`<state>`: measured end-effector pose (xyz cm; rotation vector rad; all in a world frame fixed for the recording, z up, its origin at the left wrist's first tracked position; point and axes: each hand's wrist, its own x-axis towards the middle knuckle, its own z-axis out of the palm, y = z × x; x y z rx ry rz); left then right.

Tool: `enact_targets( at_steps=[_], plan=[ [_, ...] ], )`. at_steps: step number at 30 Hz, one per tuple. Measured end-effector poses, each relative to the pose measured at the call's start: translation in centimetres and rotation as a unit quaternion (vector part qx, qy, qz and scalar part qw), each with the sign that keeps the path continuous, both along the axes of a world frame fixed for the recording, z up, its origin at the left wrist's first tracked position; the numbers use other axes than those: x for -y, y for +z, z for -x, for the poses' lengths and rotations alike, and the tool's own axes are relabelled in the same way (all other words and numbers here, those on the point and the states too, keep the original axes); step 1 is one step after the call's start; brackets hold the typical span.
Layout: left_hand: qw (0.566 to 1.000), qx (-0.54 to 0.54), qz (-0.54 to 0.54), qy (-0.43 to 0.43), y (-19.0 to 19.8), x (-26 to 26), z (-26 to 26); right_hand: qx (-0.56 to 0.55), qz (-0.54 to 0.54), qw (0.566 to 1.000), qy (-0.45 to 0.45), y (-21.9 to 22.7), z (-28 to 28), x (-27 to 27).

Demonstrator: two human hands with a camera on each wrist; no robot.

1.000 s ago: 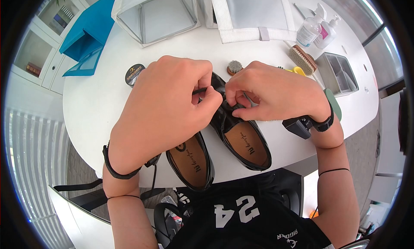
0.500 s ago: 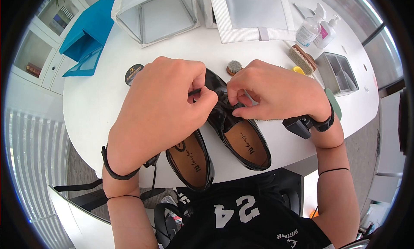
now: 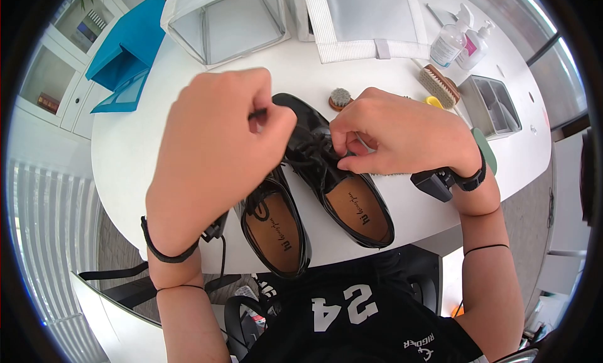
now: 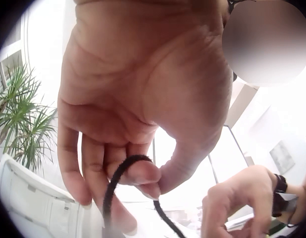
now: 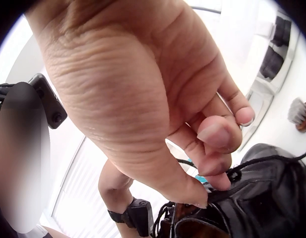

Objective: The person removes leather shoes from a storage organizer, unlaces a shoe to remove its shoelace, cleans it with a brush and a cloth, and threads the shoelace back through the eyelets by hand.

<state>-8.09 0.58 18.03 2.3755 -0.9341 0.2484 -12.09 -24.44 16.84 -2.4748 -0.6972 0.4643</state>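
Note:
Two black lace-up shoes with brown insoles stand side by side: the left shoe (image 3: 276, 234) nearer the table edge, the right shoe (image 3: 359, 211) slightly farther away. My left hand (image 3: 217, 143) is raised over the toe end of the left shoe, pinching a black shoelace (image 4: 111, 191) that loops over the fingers and hangs down. Over the lacing of the right shoe, my right hand (image 3: 396, 133) has thumb and forefinger pinched at the black lace (image 5: 279, 157). The left shoe's toe is hidden under the left hand and wrist.
Beyond the hands lie a small round brush (image 3: 340, 99), a long wooden brush (image 3: 440, 86) and a yellow item (image 3: 433, 101). A grey divided box (image 3: 496, 105) and two bottles (image 3: 447, 49) stand at right. White fabric boxes (image 3: 182, 30) and a blue case (image 3: 129, 49) line the back.
My left hand has drawn leftward and away from the right shoe with the lace, uncovering its toe and the left shoe's lace loops. The right hand has stayed at the lacing.

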Motion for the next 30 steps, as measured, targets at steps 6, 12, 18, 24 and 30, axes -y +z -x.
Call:
enact_targets(
  at_steps=[6, 12, 18, 24, 30],
  plan=[
    [0.999, -0.004, 0.025, 0.032, 0.3, 0.0, -0.2, 0.029, -0.002, 0.999, 0.018, -0.6, -0.1, 0.1],
    [0.999, -0.006, 0.028, 0.022, 0.2, -0.2, -0.7, 0.018, 0.003, 1.0, 0.012, -0.3, -0.1, 0.0],
    [0.999, 0.004, 0.038, 0.01, 0.1, -0.1, -0.8, 0.029, 0.0, 0.999, 0.016, -0.5, 0.0, 0.2],
    [0.999, 0.023, 0.029, 0.01, 0.1, -0.3, -0.8, 0.012, 0.001, 1.0, 0.013, -0.2, -0.1, -0.1],
    [0.998, 0.048, 0.033, 0.014, -0.7, -0.5, -1.5, 0.005, 0.004, 1.0, 0.013, -0.2, -0.1, -0.1]
  ],
)
